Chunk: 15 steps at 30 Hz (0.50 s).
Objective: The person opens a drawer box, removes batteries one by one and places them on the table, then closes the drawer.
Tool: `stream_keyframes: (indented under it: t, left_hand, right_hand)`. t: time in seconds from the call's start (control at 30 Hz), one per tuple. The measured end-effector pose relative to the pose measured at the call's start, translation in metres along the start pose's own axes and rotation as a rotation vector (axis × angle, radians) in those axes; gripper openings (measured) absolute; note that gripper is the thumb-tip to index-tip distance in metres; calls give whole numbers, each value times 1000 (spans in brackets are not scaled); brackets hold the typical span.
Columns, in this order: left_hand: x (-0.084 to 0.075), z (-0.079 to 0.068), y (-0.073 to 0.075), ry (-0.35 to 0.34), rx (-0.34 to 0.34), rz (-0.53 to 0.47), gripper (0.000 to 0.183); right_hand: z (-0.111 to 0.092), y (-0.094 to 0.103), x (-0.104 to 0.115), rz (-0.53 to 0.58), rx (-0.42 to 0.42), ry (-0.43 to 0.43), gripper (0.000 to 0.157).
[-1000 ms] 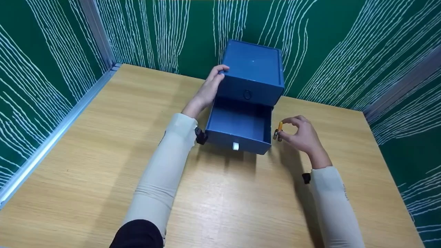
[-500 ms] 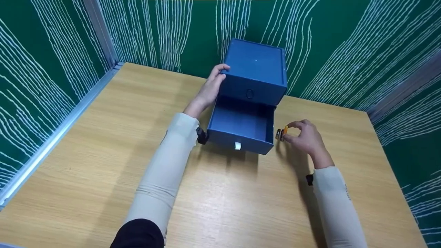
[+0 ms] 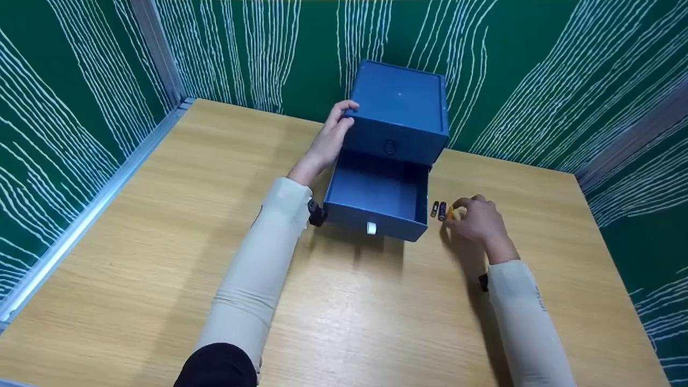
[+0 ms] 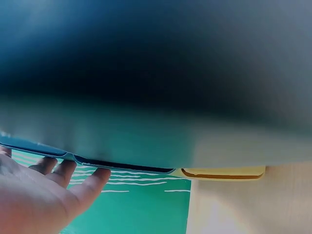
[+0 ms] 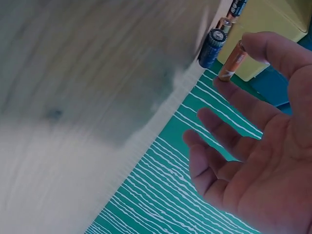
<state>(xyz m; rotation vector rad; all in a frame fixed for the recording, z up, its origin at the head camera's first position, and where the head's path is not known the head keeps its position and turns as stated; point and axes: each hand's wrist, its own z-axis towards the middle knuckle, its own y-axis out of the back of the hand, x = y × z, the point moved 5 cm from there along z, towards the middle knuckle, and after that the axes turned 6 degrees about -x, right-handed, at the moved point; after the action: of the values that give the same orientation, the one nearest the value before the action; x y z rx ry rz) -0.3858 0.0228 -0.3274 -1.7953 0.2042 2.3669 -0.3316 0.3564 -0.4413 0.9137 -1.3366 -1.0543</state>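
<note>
My left hand [image 3: 328, 142] rests against the upper left front corner of a blue two-drawer box [image 3: 400, 97], thumb by its front face and fingers at the top edge. The left wrist view shows the fingertips [image 4: 101, 175] touching its rim. The lower drawer [image 3: 376, 188] is pulled out. Right of it, my right hand [image 3: 480, 219] pinches an orange battery [image 5: 232, 62] between thumb and index finger, low over the table; the other fingers are spread loosely. Beside it lie two dark batteries [image 3: 442, 210]; in the right wrist view one has a blue wrapper [image 5: 212, 48].
The wooden table [image 3: 344, 317] extends around the box. Green walls with white wavy lines [image 3: 258, 54] stand behind and at both sides. A white pull [image 3: 371, 228] sits on the open drawer's front; a dark ring [image 3: 390, 147] marks the upper one.
My right hand has moved slightly right and down with the orange battery, away from the two dark batteries, which now show clearly on the table. The left hand stays on the box.
</note>
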Motion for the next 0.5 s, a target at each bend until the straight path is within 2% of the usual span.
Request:
stream_keyframes:
  t: [0.2,0.5]
  left_hand:
    - [1,-1,-1,-2,-7,-13,29]
    - [0,-1,-2,-16,2,-17,30]
  right_hand:
    - [2,-5,-2,-18,11,-6,48]
    - [4,-8,-5,-23,40,-18,52]
